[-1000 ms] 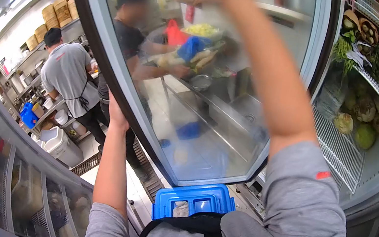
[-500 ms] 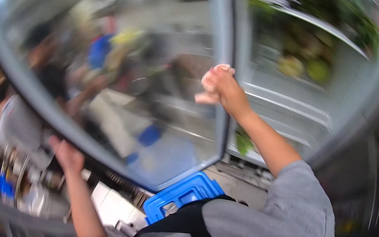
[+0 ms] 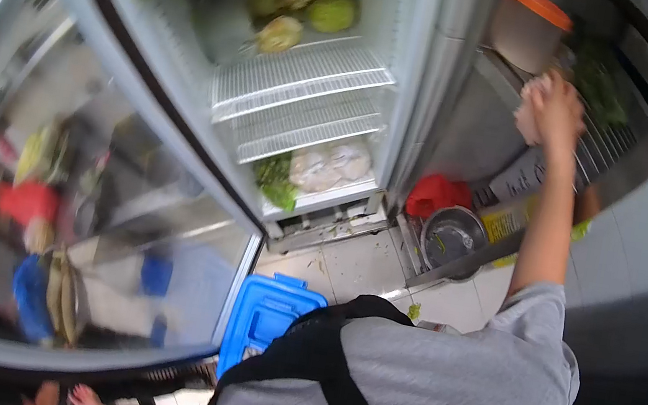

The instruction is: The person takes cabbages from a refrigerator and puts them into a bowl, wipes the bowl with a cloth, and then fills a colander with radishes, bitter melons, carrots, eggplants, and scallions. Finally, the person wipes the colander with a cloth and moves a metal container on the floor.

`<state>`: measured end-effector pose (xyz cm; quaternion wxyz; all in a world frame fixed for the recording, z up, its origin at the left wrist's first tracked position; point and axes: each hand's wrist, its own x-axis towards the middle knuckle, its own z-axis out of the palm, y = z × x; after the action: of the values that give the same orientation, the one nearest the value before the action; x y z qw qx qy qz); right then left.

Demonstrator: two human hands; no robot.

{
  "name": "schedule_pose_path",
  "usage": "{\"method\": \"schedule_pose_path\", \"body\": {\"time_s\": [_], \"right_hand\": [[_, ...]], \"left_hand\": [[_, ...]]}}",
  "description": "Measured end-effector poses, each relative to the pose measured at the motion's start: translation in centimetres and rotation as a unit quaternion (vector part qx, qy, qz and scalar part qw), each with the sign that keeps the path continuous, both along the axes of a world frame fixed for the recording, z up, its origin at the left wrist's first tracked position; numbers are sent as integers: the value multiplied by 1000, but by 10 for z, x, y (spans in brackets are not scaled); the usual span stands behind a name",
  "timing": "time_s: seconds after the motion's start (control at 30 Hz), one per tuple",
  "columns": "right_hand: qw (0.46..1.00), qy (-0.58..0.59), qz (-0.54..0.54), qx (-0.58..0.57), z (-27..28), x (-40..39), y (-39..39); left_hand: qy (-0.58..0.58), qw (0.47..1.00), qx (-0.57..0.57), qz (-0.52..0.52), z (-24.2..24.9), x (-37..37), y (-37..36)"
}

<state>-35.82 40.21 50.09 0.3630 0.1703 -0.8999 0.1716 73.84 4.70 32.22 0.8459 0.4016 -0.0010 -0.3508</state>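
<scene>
My right hand [image 3: 560,114] reaches out over a metal shelf [image 3: 616,151] on the right. Its fingers are wrapped round a pale pink, crumpled thing [image 3: 530,110] whose kind I cannot make out. Just beyond that hand stands a clear tub with an orange lid [image 3: 529,31], and leafy greens [image 3: 602,81] lie beside it. My left hand [image 3: 87,402] is at the bottom left, below the glass fridge door [image 3: 134,172], partly cut off by the frame. Its fingers look apart, holding nothing.
An open fridge [image 3: 410,89] holds round green vegetables [image 3: 333,13], wire shelves [image 3: 300,84] and pale bagged items [image 3: 329,168]. A blue crate lid [image 3: 274,301] is by my body. Low on the right are a metal pot [image 3: 454,240] and a red bag [image 3: 437,195].
My view has turned right. My right hand, still round the pale pink thing, has gone from the fridge door's edge to the metal shelf. The fridge door stands wider open.
</scene>
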Motion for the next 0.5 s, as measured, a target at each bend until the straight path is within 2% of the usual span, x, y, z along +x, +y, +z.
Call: {"method": "schedule_pose_path", "body": {"time_s": [0.03,0.07,0.1,0.17,0.27,0.33,0.37,0.43,0.5], "right_hand": [[992,37,-99,67,1,8,-6],[992,91,-61,68,4,15,-13],[991,129,6,31,8,31,-30],[974,117,189,-37,0,63,-73],[931,70,358,-24,-26,128,-122],[883,20,470,-9,-53,172,-139],[841,-30,540,-15,-68,194,-143],[740,-123,662,-15,-108,230,-148],[602,-304,736,58,-148,263,-147]], "left_hand": [[-3,1000,1,27,11,-1,9],[-10,1000,-1,28,17,4,20],[-23,999,14,44,31,-5,34],[-24,998,42,41,48,1,63],[-45,995,83,19,67,21,110],[-58,991,121,-4,93,9,147],[-73,988,135,-11,104,4,164],[-174,965,196,2,112,8,193],[-237,939,248,18,121,-14,221]]}}
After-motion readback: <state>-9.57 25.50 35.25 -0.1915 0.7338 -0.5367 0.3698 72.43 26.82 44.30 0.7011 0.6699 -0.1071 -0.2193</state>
